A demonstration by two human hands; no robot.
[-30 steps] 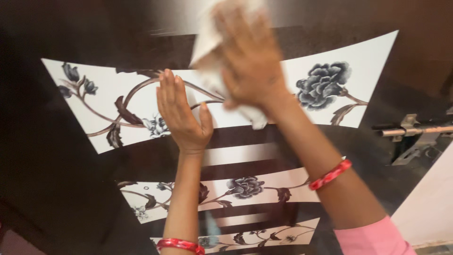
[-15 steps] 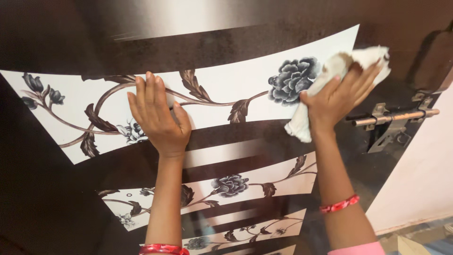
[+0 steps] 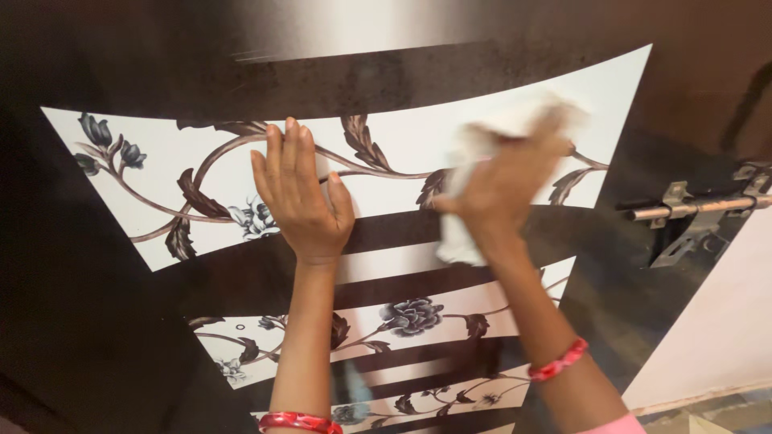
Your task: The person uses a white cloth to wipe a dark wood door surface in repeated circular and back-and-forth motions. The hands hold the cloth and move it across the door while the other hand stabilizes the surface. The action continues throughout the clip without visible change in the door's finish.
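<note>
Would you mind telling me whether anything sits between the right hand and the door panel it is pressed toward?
Only the white cloth lies between the right hand and the flowered door panel; nothing else shows there. The left hand rests flat on the panel, apart, and the metal latch is off to the right.

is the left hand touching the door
Touching. The head view shows the left hand pressed flat, palm and fingers against the door panel, no gap visible.

Right hand (image 3: 505, 183), white cloth (image 3: 470, 193) motion-blurred
</note>
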